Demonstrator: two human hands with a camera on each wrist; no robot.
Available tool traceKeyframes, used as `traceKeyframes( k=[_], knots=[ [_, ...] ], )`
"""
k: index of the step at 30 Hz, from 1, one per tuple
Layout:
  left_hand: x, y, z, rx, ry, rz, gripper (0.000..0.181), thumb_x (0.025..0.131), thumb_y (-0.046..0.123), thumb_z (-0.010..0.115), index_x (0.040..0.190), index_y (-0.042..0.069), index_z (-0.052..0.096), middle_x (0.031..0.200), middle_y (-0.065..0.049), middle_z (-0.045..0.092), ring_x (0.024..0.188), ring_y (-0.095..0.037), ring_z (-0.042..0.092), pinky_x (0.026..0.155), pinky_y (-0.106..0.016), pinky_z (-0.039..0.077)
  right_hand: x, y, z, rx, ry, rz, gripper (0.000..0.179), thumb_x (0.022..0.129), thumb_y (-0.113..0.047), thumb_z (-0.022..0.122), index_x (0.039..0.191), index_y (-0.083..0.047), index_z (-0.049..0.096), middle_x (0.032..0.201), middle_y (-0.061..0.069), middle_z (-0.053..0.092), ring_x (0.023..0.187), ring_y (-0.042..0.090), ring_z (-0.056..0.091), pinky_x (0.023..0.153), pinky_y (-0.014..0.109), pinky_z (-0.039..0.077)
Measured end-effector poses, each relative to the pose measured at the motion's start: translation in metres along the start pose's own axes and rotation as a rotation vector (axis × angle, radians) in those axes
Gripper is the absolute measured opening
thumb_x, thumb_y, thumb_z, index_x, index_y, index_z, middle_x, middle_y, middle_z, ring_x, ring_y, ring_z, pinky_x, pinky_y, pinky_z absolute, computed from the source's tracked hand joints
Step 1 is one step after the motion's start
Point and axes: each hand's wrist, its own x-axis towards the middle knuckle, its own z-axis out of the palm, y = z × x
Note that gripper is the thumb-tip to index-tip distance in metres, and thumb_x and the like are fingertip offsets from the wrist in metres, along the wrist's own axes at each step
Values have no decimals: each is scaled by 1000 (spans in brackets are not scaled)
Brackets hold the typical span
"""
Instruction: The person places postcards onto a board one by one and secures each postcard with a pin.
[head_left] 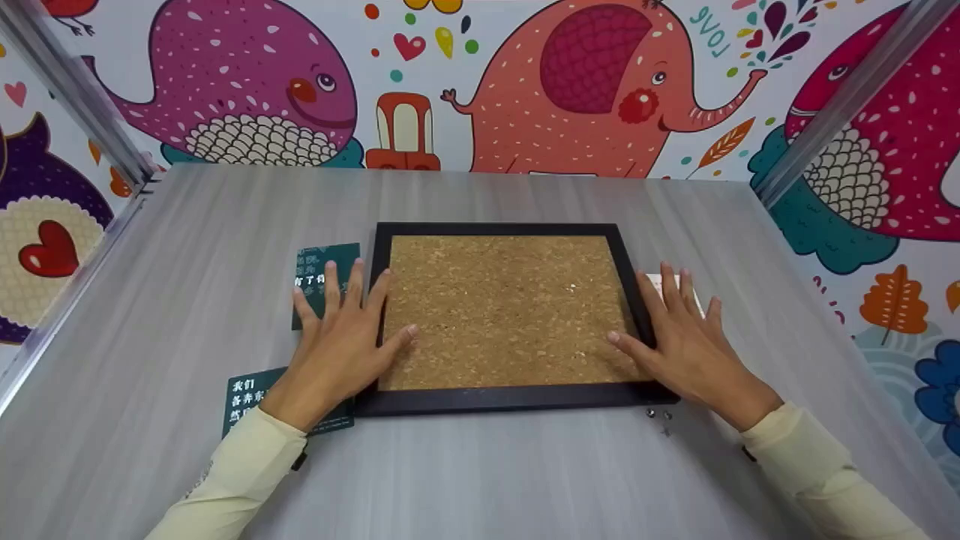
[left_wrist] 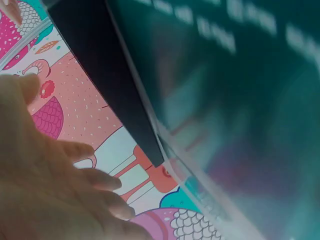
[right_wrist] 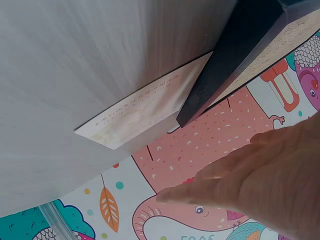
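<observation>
A cork board in a black frame lies flat on the table in the head view. Over its left side is my left hand, fingers straight and spread, the thumb reaching over the cork. My right hand is at the right side in much the same pose. Whether either hand touches the frame I cannot tell. Partly beneath the left fingers lies a dark green card with white writing; a second green card is under that wrist. A pale printed card lies beside the frame, partly covered by my right hand.
Several small metal pieces lie near the frame's lower right corner. Printed animal panels stand behind the table and at both sides, with metal posts at the back corners.
</observation>
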Motion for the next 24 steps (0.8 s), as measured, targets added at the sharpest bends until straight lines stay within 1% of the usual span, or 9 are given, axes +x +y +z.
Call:
traceKeyframes(
  k=[6, 10, 14, 18, 21, 24],
  knots=[
    [-1, 0, -2, -72, 34, -16, 75, 110, 41, 66, 168, 2, 41, 175, -34, 26, 161, -61, 16, 119, -90, 9, -2, 2, 0, 20, -1, 4, 103, 106, -73, 54, 178, -10, 13, 182, 26, -1, 165, 58, 2, 120, 89, 1],
    [-2, -1, -3, -152, 67, -19, 68, 110, 29, 68, 164, -5, 45, 171, -35, 34, 159, -59, 27, 123, -81, 22, -2, 2, 0, 21, -6, 11, 104, 105, -74, 54, 177, -10, 14, 182, 27, 3, 165, 58, 4, 122, 87, 2],
    [-3, -2, -3, -237, 86, -20, 64, 109, 22, 69, 161, -8, 47, 168, -36, 39, 157, -56, 36, 123, -71, 33, -2, 2, -1, 34, -1, 20, 104, 105, -73, 56, 177, -8, 17, 180, 30, 12, 165, 56, 11, 124, 83, 7],
    [-2, -2, -3, -303, 94, -32, 61, 108, 18, 70, 159, -8, 49, 166, -35, 42, 156, -53, 40, 124, -67, 36, -2, 3, -1, 54, 36, 13, 99, 105, -68, 61, 174, -6, 25, 176, 32, 25, 162, 56, 22, 126, 81, 13],
    [-2, -2, -2, -330, 100, -41, 59, 107, 15, 71, 158, -8, 51, 165, -36, 44, 155, -53, 41, 123, -67, 37, -3, 4, 1, 61, 91, -21, 92, 106, -59, 67, 170, -2, 33, 170, 34, 37, 157, 56, 33, 125, 79, 21],
    [-1, -2, -2, -355, 98, -51, 58, 106, 11, 72, 157, -8, 52, 165, -36, 44, 155, -55, 40, 123, -67, 36, -4, 6, 2, 65, 153, -63, 85, 106, -50, 72, 166, 1, 40, 162, 35, 47, 151, 55, 44, 122, 76, 31]
  ],
)
